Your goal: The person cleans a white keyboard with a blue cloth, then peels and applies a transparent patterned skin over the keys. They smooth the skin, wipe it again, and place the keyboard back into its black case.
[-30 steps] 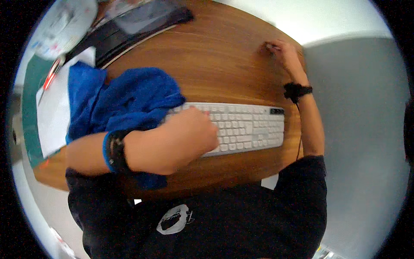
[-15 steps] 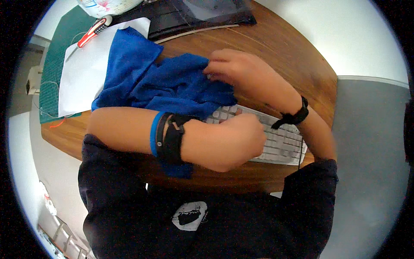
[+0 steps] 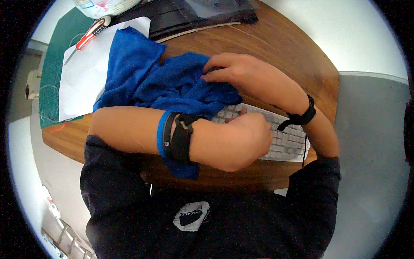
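Note:
A crumpled blue cloth (image 3: 172,84) lies over the table and the left end of a white keyboard (image 3: 286,140). Over the keys, my left hand (image 3: 241,140) is curled into a fist with its thumb showing at the top. Its fingers point down out of sight, so whatever they hold is hidden. Farther back, my right hand (image 3: 235,71) reaches leftward across the cloth's right part. Its fingers are apart, with the tips on or just above the fabric. Another bit of blue cloth shows below my left wrist.
White paper (image 3: 82,84) lies on a green cutting mat (image 3: 49,110) at the left. A red-and-white handled tool (image 3: 92,32) with a thin shaft rests there. At the back are a black flat object (image 3: 189,17) and a white rounded item (image 3: 108,6). The wooden table (image 3: 302,56) has a curved edge.
My left fist has slid slightly to the right over the keyboard. The fingers of my right hand have spread a little at the cloth. The cloth's right edge sits slightly farther right.

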A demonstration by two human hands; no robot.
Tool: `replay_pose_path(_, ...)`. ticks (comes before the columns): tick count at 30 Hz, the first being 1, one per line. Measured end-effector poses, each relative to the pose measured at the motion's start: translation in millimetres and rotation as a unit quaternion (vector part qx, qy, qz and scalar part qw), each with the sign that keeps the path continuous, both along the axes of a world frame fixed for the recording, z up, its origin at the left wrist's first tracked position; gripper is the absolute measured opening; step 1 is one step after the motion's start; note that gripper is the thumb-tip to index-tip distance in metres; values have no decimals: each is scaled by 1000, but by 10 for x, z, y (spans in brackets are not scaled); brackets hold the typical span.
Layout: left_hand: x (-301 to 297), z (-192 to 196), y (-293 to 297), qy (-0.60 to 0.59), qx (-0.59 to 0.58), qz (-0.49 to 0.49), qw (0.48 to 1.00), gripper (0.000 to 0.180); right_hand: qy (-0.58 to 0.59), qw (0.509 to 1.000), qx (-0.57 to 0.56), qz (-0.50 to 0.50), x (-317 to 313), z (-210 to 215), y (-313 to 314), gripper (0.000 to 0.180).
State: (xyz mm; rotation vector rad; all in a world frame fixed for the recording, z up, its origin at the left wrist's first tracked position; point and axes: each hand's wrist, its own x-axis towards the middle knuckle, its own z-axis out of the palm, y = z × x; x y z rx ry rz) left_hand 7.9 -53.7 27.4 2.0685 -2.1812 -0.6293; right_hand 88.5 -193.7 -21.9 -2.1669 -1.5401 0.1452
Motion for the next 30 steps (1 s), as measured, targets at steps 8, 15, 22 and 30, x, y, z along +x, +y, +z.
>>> replay_pose_path(8, 72, -128, 58, 38, -16, -5, 999, 20, -196, 975, -94, -37, -124, -15, -43, 9)
replay_pose_path(15, 63, -134, 29, -84, -48, 14, 995, 24, -233, 946, -48, -218, -112, -14, -1393, 16)
replay_pose_path(22, -47, -122, -32, -118, -5, 44, 992, 34, 95, 913, -66, -390, -1173, 245, -2455, 27)
replay_pose_path(30, -163, -131, -45, -156, 49, 58, 985, 40, 180, 886, 18, -427, -1704, -20, -2592, 24)
